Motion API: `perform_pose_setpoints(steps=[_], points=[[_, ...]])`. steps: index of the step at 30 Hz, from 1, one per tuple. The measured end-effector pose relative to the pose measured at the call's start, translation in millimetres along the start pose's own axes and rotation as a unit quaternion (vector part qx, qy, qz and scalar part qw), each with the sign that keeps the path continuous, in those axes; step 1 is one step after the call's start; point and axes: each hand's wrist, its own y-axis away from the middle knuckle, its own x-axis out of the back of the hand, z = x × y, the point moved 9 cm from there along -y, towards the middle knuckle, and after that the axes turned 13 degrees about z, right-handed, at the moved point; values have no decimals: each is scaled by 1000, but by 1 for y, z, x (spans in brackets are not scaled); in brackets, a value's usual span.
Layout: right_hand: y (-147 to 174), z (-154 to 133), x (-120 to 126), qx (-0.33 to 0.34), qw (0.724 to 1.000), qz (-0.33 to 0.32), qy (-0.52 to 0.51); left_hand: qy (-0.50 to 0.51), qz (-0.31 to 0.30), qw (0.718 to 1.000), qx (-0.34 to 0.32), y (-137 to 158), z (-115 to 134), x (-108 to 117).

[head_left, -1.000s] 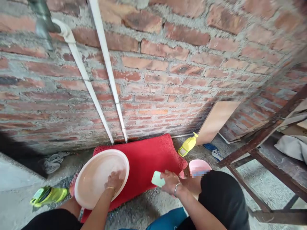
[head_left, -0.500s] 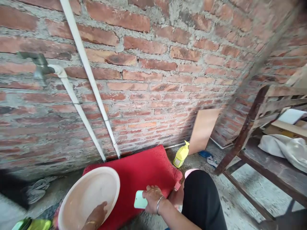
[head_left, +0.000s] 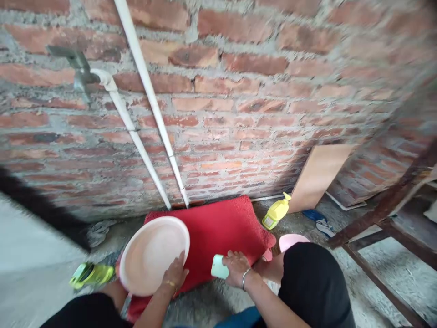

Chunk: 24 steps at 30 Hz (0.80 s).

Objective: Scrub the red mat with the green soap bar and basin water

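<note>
A wide pale pink basin sits on a red textured mat. My left hand, a yellow bangle at its wrist, is at the basin's lower right rim, fingers stretched out. Whether it presses on the rim I cannot tell. Over the mat, my right hand, with a silver bangle, has its fingers closed around a flat mint-green block with rounded corners. The underside of this block is hidden, and its exact kind does not show.
A yellow pump bottle stands right of the mat, near a leaning board. Beside my right knee is a pink round item. A yellow-green object lies left of the basin. Pipes and a tap run along the brick wall.
My left hand has shifted from over the basin's inside to its right rim. My right hand keeps the mint-green block above the mat. The camera view has turned and tilted downward.
</note>
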Motion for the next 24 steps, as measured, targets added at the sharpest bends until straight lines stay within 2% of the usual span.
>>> perform_pose_setpoints(steps=[5, 7, 15, 19, 24], points=[[3, 0, -13, 13, 997, -66, 26, 25, -14, 999, 35, 11, 8, 2], [1, -3, -17, 25, 996, -75, 40, 12, 1, 1000, 24, 10, 9, 1], [-3, 1, -41, 43, 995, -72, 58, -17, 13, 1000, -14, 5, 10, -21], [-8, 2, -48, 46, 996, -62, 53, -6, 11, 1000, 0, 5, 6, -23], [-11, 0, -47, 36, 996, -59, 54, -2, 6, 1000, -27, 9, 2, -20]])
